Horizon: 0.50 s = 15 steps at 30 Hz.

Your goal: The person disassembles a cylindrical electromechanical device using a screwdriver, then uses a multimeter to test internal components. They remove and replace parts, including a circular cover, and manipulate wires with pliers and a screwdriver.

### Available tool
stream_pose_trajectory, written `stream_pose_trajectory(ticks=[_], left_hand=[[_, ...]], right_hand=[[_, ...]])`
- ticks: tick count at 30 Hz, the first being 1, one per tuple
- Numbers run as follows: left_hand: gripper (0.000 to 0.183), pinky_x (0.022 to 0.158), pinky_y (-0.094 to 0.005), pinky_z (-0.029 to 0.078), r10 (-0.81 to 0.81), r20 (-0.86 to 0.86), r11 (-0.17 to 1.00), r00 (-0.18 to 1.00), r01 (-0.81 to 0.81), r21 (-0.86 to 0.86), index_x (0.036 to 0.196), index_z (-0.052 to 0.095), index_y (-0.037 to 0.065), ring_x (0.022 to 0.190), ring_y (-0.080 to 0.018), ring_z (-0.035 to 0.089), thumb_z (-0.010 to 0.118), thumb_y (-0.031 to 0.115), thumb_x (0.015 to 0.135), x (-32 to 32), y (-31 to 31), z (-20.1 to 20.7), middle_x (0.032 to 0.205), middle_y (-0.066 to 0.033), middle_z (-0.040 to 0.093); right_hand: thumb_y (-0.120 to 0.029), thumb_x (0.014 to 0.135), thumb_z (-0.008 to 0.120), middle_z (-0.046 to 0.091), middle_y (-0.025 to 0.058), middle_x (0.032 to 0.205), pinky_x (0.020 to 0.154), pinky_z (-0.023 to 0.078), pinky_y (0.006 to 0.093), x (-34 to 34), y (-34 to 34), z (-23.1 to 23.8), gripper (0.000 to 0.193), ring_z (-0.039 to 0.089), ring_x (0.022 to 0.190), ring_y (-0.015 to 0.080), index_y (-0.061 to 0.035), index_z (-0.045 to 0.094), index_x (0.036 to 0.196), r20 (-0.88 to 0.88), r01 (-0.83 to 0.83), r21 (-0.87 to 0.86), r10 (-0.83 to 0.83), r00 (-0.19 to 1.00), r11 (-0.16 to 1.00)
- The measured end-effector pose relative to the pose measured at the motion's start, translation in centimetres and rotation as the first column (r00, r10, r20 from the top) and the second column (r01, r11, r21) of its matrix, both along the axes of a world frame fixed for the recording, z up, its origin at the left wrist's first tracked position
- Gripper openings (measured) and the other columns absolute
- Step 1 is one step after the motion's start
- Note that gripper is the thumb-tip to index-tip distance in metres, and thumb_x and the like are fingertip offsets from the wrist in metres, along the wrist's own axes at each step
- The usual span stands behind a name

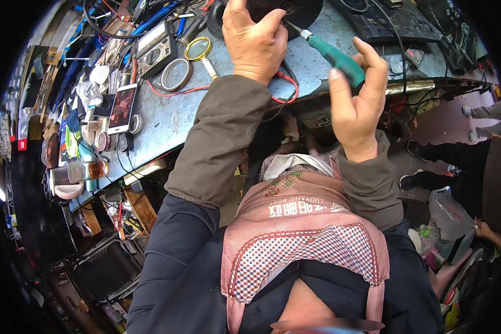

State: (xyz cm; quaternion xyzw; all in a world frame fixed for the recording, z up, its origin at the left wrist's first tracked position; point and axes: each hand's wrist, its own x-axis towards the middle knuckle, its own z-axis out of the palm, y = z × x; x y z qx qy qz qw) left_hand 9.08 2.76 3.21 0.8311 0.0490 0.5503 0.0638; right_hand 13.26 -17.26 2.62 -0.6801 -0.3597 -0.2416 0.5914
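Observation:
My right hand [362,108] is closed round the green handle of a screwdriver [335,60]. Its metal shaft points up and left, and the tip comes close to my left thumb and a black round part [306,12]. That part is dark and smooth, with small rings near its centre, and the top of the picture cuts it off. Against its left side, my left hand [256,44] grips it with thumb and fingers; some fingertips run out of view.
Left on the blue bench [156,119] lie a multimeter [157,50], a magnifying glass [199,50], a tape roll [176,74] and a white phone [122,108]. A black panel [389,22] lies at the far right. Another person's hand [487,231] holds a plastic bag [448,211].

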Motion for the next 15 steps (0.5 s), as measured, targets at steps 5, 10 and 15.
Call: stream_pose_trajectory(ticks=[5, 10, 15], left_hand=[[0.033, 0.113, -0.052, 0.05, 0.019, 0.0, 1.0, 1.0, -0.019, 0.003, 0.111, 0.083, 0.009, 0.132, -0.0493, 0.061, 0.084, -0.001, 0.08, -0.2, 0.1, 0.1, 0.151, -0.03, 0.058], [0.032, 0.114, -0.0522, 0.05, 0.016, -0.011, 1.0, 1.0, -0.016, 0.013, 0.11, 0.083, 0.01, 0.133, -0.0495, 0.06, 0.084, -0.001, 0.08, 0.0, 0.0, 0.3, 0.151, -0.0297, 0.058], [0.04, 0.115, -0.0504, 0.047, 0.121, 0.014, 0.983, 0.993, -0.122, 0.14, 0.115, 0.083, 0.02, 0.141, -0.0445, 0.053, 0.093, 0.016, 0.076, 0.9, 2.3, -1.9, 0.159, -0.0222, 0.049]], right_hand=[[-0.013, 0.101, 0.081, 0.068, 0.019, 0.122, 0.089, 0.057, 0.041, -1.0, -0.7, 0.0, 0.046, 0.067, 0.108, 0.0314, 0.0023, 0.061, 0.14, -0.26, -0.14, 0.013, 0.139, 0.955, 0.99], [-0.001, 0.102, 0.076, 0.067, 0.0132, 0.128, 0.088, 0.059, 0.0302, -1.6, 0.3, -0.3, 0.039, 0.069, 0.112, 0.0183, -0.0002, 0.064, 0.139, -0.141, -0.118, 0.095, 0.131, 0.981, 0.988], [0.006, 0.093, 0.077, 0.073, 0.0159, 0.12, 0.099, 0.057, 0.0389, 0.0, -0.6, -0.9, 0.026, 0.072, 0.111, 0.0304, -0.0017, 0.074, 0.117, 0.001, -0.143, 0.106, 0.144, 0.99, 0.984]])
